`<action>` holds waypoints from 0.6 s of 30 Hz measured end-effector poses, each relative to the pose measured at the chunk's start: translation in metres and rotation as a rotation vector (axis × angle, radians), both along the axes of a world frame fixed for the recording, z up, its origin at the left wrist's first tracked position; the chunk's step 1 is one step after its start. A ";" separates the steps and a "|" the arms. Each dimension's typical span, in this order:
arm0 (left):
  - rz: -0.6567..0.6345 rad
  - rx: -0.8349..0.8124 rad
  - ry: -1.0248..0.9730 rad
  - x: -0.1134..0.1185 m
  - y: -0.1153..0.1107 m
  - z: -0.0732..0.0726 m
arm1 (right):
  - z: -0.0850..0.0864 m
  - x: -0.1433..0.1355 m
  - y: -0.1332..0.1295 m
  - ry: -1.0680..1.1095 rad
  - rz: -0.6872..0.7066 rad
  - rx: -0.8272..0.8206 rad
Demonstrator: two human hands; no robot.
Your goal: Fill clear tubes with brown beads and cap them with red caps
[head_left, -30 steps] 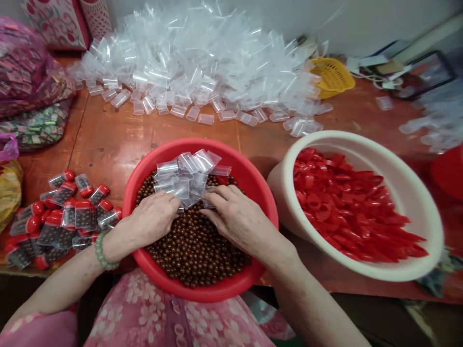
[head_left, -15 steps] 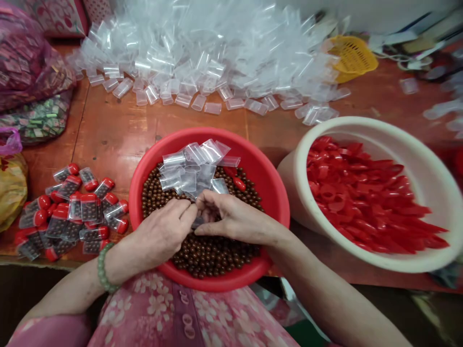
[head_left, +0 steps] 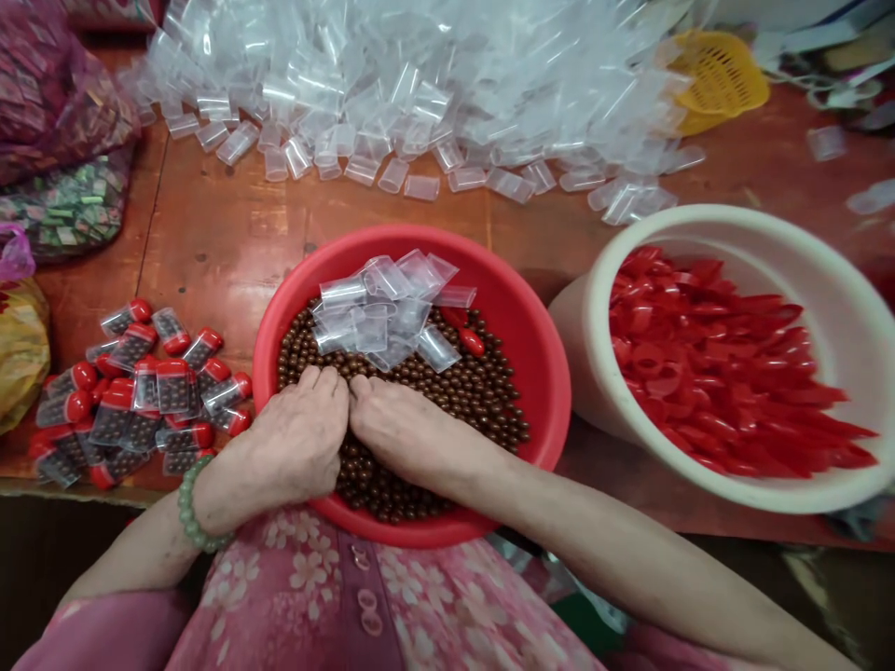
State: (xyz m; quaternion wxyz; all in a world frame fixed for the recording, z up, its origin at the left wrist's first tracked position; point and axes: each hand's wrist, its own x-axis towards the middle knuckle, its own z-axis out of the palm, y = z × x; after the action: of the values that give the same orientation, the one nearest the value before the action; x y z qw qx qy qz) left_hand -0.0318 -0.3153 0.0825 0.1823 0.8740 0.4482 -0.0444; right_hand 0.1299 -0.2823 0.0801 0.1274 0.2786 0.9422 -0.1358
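My left hand (head_left: 300, 433) is closed, fingers curled down over the brown round balls (head_left: 402, 494) in a red basin (head_left: 551, 373). Against its fingertips lies my right hand (head_left: 412, 429), also closed and palm down. Whatever the fingers hold is hidden beneath the knuckles. Just beyond the hands, a small heap of clear plastic tubes (head_left: 370, 326) rests on the balls, with a shiny red cap (head_left: 473, 342) beside it. Left of the basin lie several small clear containers with red caps (head_left: 172, 387), filled with dark balls.
A cream tub (head_left: 594, 373) full of red plastic pieces (head_left: 706, 363) stands at the right. Along the back spreads a large pile of clear tubes (head_left: 364, 84), with a yellow basket (head_left: 723, 79) at its right end. Filled plastic bags (head_left: 62, 205) sit at the left edge.
My right hand has turned palm down and moved left against the left hand. The clear piece seen between the fingers is now out of sight. The view has shifted slightly.
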 end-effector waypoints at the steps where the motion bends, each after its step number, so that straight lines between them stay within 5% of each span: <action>1: 0.015 -0.019 0.001 0.001 0.002 0.001 | -0.004 -0.001 0.003 0.034 -0.007 -0.057; 7: 0.124 -0.121 -0.163 -0.001 0.009 0.005 | -0.022 0.012 0.027 0.342 -0.171 -0.463; 11: 0.189 -0.139 -0.384 -0.008 0.011 0.003 | -0.018 0.020 0.032 0.630 -0.253 -0.635; 18: 0.186 -0.220 -0.609 -0.009 0.014 -0.003 | -0.002 0.027 0.027 0.748 -0.246 -0.653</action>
State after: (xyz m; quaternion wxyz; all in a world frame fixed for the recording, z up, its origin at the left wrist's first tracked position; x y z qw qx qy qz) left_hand -0.0406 -0.3014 0.0792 0.4043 0.7777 0.4433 0.1874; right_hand 0.1573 -0.2552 0.0783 -0.1549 0.2655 0.7920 -0.5275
